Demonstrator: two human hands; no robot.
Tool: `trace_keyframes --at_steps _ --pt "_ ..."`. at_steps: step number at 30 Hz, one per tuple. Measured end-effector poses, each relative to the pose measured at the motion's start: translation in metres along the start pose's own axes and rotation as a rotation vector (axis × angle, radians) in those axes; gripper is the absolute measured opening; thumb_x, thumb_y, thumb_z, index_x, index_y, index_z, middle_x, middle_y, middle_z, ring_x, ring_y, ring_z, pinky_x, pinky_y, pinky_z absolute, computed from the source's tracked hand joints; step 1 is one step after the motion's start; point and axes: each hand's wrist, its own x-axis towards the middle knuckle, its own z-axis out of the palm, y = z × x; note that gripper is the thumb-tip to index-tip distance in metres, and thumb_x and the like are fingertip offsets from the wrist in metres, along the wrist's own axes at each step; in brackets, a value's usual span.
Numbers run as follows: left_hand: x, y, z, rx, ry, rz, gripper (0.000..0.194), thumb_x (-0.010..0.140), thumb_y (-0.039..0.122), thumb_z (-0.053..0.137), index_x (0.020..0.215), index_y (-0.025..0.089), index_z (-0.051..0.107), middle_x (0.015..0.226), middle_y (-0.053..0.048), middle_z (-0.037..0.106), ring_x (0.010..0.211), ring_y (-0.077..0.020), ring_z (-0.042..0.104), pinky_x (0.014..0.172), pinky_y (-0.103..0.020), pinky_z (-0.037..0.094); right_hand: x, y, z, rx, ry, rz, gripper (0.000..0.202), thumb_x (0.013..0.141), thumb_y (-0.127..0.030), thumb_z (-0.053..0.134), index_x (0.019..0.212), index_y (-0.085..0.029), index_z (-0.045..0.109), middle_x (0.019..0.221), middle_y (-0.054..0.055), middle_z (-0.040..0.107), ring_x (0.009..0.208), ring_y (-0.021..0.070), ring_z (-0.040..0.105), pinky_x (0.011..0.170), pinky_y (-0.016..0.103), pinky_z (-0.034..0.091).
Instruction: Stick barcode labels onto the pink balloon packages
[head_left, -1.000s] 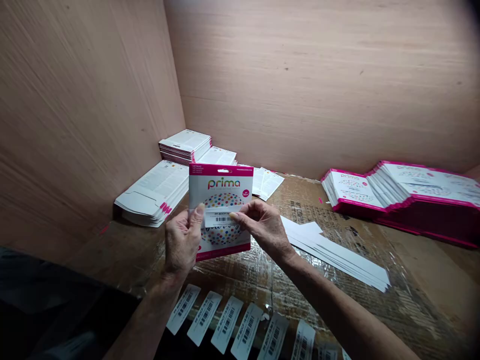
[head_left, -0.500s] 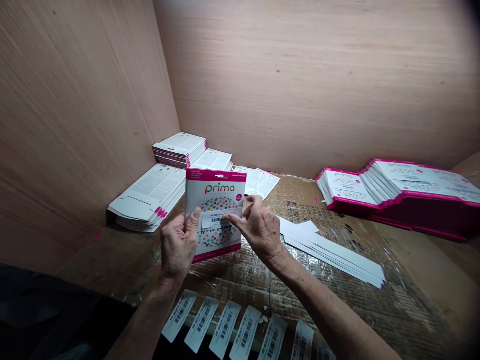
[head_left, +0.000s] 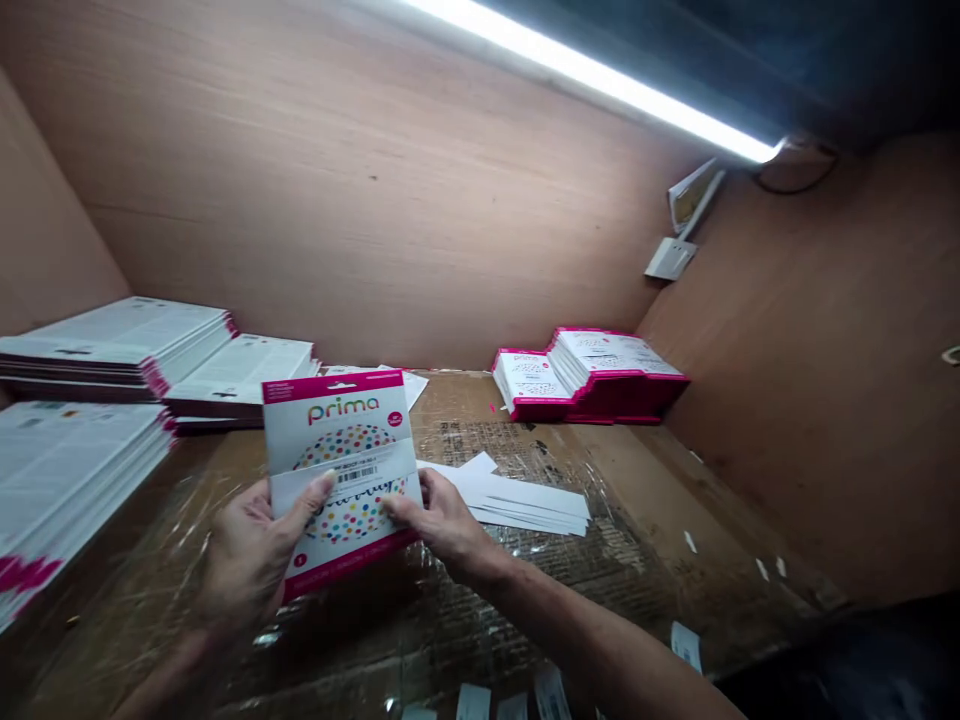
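I hold up a white and pink "prima" packet printed with a dotted round design. My left hand grips its left edge, thumb across the front. My right hand grips the lower right side, thumb on the front face. Around the packet's middle runs a white paper band bearing a barcode label. The fingers behind the packet are hidden.
White paper strips lie right of the packet. Stacks of packets stand at the left and back right. Loose barcode labels line the near edge. Wooden walls enclose the taped cardboard surface, beneath a lit tube.
The view has swung right and up, bringing the lamp and right wall in. My right thumb has moved off the label to the packet's lower right; both hands still hold the packet.
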Motion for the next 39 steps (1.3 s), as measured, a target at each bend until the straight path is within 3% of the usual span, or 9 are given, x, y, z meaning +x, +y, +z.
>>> trace_keyframes --at_steps 5,8,11,21,23,27,30,35,39 --pt "0.010 0.008 0.028 0.063 -0.127 -0.014 0.074 0.057 0.055 0.082 0.113 0.013 0.060 0.121 -0.018 0.068 0.108 -0.0295 0.067 0.089 -0.033 0.058 0.034 0.001 -0.129 -0.357 0.341 0.023 0.045 0.089 -0.056 0.046 0.114 -0.020 0.058 0.113 0.007 0.070 0.099 0.0241 0.068 0.079 0.036 0.056" --pt "0.017 0.010 0.010 0.104 -0.061 -0.037 0.090 0.045 0.063 0.084 0.117 0.017 0.058 0.128 -0.014 0.065 0.111 -0.0266 0.065 0.079 -0.019 0.059 0.070 -0.012 -0.204 -0.663 0.507 0.104 0.048 0.094 -0.045 0.040 0.121 -0.009 0.056 0.116 0.017 0.067 0.106 0.0281 0.063 0.088 0.039 0.050" --pt "0.028 0.001 -0.021 0.095 0.002 -0.080 0.089 0.035 0.061 0.089 0.111 0.021 0.062 0.124 -0.010 0.068 0.108 -0.0281 0.067 0.069 -0.016 0.060 0.096 -0.012 -0.233 -0.986 0.607 0.193 0.051 0.095 -0.038 0.045 0.130 -0.001 0.048 0.129 0.031 0.053 0.124 0.0368 0.048 0.100 0.050 0.036" --pt "0.000 -0.015 -0.139 0.093 0.188 -0.086 0.057 0.056 0.050 0.085 0.106 0.027 0.068 0.112 -0.004 0.074 0.105 -0.0313 0.069 0.075 -0.030 0.064 0.126 0.017 -0.178 -1.517 0.467 0.329 0.046 0.095 -0.034 0.047 0.121 0.004 0.053 0.123 0.036 0.049 0.119 0.0450 0.046 0.093 0.053 0.034" --pt "-0.010 -0.012 -0.152 0.094 0.231 -0.087 0.059 0.059 0.051 0.083 0.109 0.023 0.067 0.113 -0.007 0.074 0.102 -0.0307 0.070 0.076 -0.029 0.063 0.137 0.015 -0.139 -1.563 0.351 0.183 0.050 0.096 -0.039 0.045 0.125 0.001 0.052 0.131 0.035 0.045 0.122 0.0422 0.044 0.096 0.051 0.034" --pt "-0.019 -0.007 -0.164 0.057 0.183 -0.149 0.066 0.057 0.053 0.084 0.111 0.018 0.067 0.116 -0.012 0.072 0.102 -0.0312 0.070 0.075 -0.029 0.063 0.159 0.015 -0.016 -1.539 -0.296 -0.362 0.060 0.095 -0.053 0.044 0.140 -0.015 0.040 0.147 0.020 0.039 0.131 0.0279 0.042 0.104 0.036 0.035" --pt "-0.022 -0.008 -0.176 0.021 0.180 -0.165 0.063 0.058 0.053 0.083 0.109 0.018 0.069 0.111 -0.011 0.074 0.101 -0.0305 0.070 0.075 -0.028 0.063 0.175 0.012 0.050 -1.606 -0.515 -0.396 0.048 0.098 -0.045 0.044 0.133 -0.012 0.046 0.136 0.019 0.052 0.122 0.0260 0.051 0.099 0.031 0.039" --pt "-0.024 -0.027 -0.214 -0.027 0.256 -0.209 0.058 0.056 0.053 0.084 0.102 0.020 0.073 0.104 -0.009 0.076 0.101 -0.0301 0.070 0.075 -0.024 0.062 0.181 0.001 0.043 -1.723 -0.408 -0.261 0.031 0.101 -0.019 0.030 0.123 -0.011 0.050 0.118 0.019 0.063 0.104 0.0231 0.062 0.086 0.028 0.043" --pt "-0.018 -0.040 -0.226 -0.050 0.283 -0.196 0.054 0.058 0.053 0.083 0.101 0.021 0.074 0.103 -0.008 0.077 0.099 -0.0293 0.071 0.076 -0.023 0.062 0.163 0.001 0.027 -1.782 -0.294 -0.128 0.037 0.103 -0.035 0.028 0.118 -0.011 0.051 0.107 0.021 0.067 0.096 0.0268 0.066 0.075 0.030 0.045"
